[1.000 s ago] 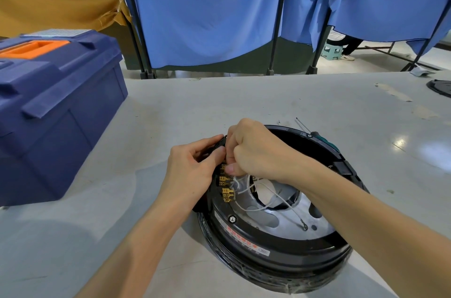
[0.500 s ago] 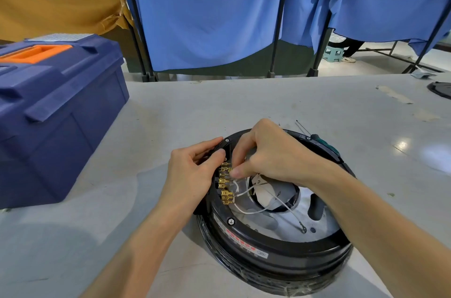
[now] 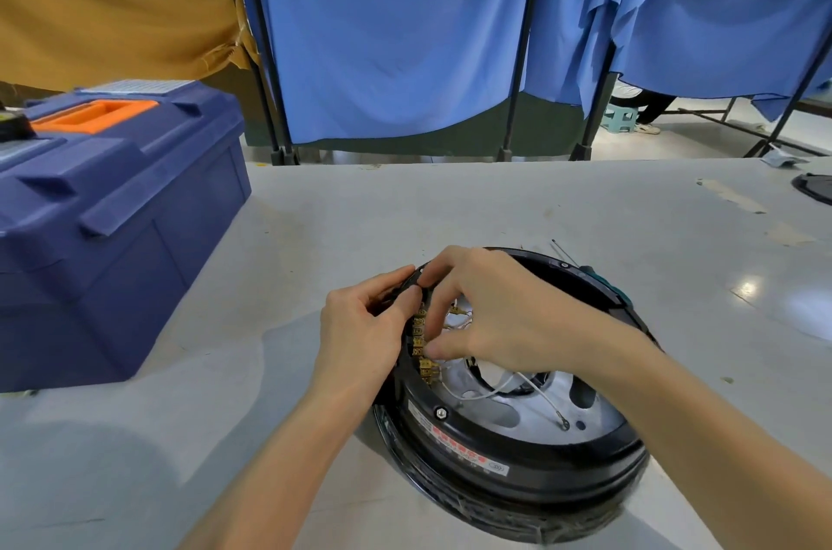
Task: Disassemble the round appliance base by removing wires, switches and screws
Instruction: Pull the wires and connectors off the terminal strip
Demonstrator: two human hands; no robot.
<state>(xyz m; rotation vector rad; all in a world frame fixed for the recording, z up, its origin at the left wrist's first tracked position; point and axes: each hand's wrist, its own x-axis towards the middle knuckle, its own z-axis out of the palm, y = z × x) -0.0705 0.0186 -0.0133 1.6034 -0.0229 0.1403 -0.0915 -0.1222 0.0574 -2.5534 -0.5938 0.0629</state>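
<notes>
The round black appliance base (image 3: 517, 464) lies on the grey table, its silver inner plate facing up. A row of brass terminals (image 3: 422, 344) runs along its left inner wall, and white wires (image 3: 488, 392) trail from them across the plate. My left hand (image 3: 364, 329) grips the base's left rim, thumb against the black switch block at the top. My right hand (image 3: 490, 315) reaches over the rim and its fingertips pinch at a terminal connector in the row. The pinched part is mostly hidden by my fingers.
A large blue toolbox (image 3: 108, 225) with an orange handle stands at the left. A screwdriver (image 3: 599, 275) lies just behind the base. Blue curtains on black poles hang beyond the table's far edge. A dark round part (image 3: 817, 188) sits at the far right edge.
My right hand has slid lower down the terminal row, from the top end towards the middle. My left hand has stayed on the rim.
</notes>
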